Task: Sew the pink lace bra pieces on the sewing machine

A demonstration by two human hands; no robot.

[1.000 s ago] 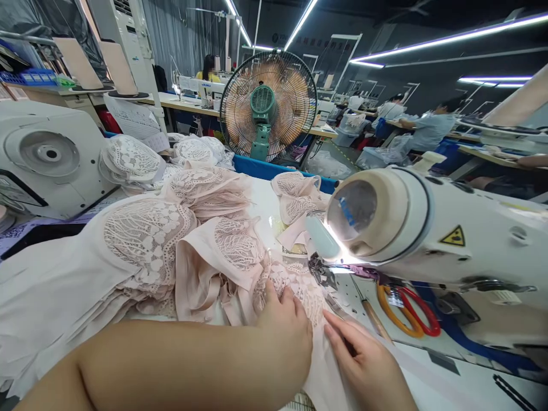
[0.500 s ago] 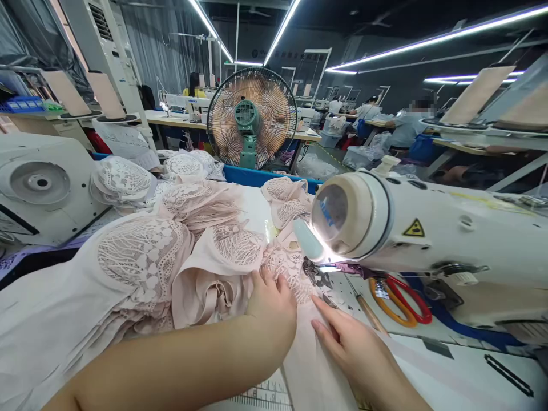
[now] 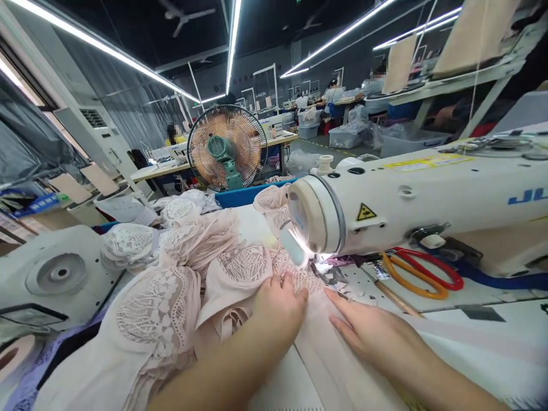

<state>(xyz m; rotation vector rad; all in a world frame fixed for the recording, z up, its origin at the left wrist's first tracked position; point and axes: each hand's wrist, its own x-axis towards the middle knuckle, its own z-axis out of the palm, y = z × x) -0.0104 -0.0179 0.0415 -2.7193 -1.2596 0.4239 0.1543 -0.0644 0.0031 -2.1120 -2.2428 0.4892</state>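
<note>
A pale pink lace bra [image 3: 306, 278] lies under the lit head of a white sewing machine [image 3: 381, 208], its plain fabric band trailing towards me. My left hand [image 3: 280, 308] has curled fingers pressed onto the lace just left of the needle area. Beside it, my right hand [image 3: 363, 322] rests along the band's right edge, index finger stretched forward and thumb apart. The bra's other cup [image 3: 248, 265] bulges up to the left of my left hand. The needle itself is lost in glare and behind the machine head.
Stacked pink lace bras [image 3: 149, 308] cover the left side. White lace cups [image 3: 128, 242] sit behind them. Orange-and-red-handled scissors [image 3: 417, 279] and a wooden-handled tool [image 3: 396, 298] lie right of the needle. A large fan [image 3: 229, 148] stands beyond the table; people work further back.
The view has tilted and swung to the right, so the scene sits lower and further left. Both hands stay on the bra in nearly the same places.
</note>
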